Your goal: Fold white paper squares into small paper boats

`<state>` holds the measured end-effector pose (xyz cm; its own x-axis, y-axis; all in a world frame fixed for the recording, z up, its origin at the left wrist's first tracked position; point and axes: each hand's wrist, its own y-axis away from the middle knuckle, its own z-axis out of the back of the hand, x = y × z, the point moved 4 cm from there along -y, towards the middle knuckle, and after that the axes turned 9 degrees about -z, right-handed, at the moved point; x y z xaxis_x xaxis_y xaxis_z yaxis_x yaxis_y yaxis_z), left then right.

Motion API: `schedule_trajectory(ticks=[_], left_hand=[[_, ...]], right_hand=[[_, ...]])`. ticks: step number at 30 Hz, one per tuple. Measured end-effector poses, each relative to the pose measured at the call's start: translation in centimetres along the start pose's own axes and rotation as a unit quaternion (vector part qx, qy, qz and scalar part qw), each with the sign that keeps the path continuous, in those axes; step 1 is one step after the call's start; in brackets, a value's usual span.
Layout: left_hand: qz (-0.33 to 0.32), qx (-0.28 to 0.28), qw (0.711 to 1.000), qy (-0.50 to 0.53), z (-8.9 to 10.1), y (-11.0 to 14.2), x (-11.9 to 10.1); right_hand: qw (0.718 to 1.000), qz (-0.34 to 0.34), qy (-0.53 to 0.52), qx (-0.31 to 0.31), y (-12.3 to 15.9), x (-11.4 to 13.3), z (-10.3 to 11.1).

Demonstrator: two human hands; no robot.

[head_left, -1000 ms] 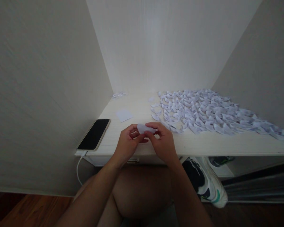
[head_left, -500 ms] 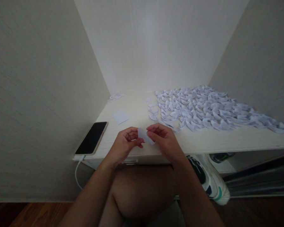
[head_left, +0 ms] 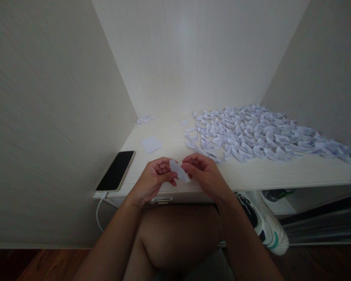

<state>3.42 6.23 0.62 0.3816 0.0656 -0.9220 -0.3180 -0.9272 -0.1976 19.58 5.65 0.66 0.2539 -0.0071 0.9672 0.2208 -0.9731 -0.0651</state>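
A small folded piece of white paper [head_left: 179,171] is held up just above the front edge of the white tabletop. My left hand [head_left: 157,177] pinches its left side, thumb in front and fingers curled behind. My right hand [head_left: 204,171] is closed at the paper's upper right edge, thumb and forefinger together against it; its other fingers are curled. A crease shows across the paper. Beyond my left hand, a flat square sheet of white paper [head_left: 151,144] lies on the table. Past my right hand spreads a large heap of small folded paper pieces [head_left: 245,132].
A phone [head_left: 116,171] with a white charging cable [head_left: 98,214] lies at the table's left edge. Thin white scraps [head_left: 145,119] sit in the back left corner. Walls enclose the table [head_left: 280,173] on three sides. Below it are a drawer handle [head_left: 162,200] and a white shoe [head_left: 267,226].
The paper between my hands has tilted and looks narrower, with a crease now showing. Both hands stay nearly in place. The whole view has shifted slightly.
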Motion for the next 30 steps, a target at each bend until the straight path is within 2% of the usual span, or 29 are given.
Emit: schedule_trajectory(ticks=[14,23,30], left_hand=[[0.016,0.004,1.0,0.012,0.1,0.0,0.1],[-0.018,-0.08,0.997,0.012,0.4,-0.1,0.1],[-0.019,-0.079,0.996,-0.03,0.1,0.0,0.2]], right_hand=[[1.0,-0.009,-0.014,-0.008,-0.1,-0.3,0.1],[0.99,0.039,0.132,-0.015,0.3,0.7,-0.3],[0.985,0.055,0.161,-0.034,0.2,0.5,-0.3]])
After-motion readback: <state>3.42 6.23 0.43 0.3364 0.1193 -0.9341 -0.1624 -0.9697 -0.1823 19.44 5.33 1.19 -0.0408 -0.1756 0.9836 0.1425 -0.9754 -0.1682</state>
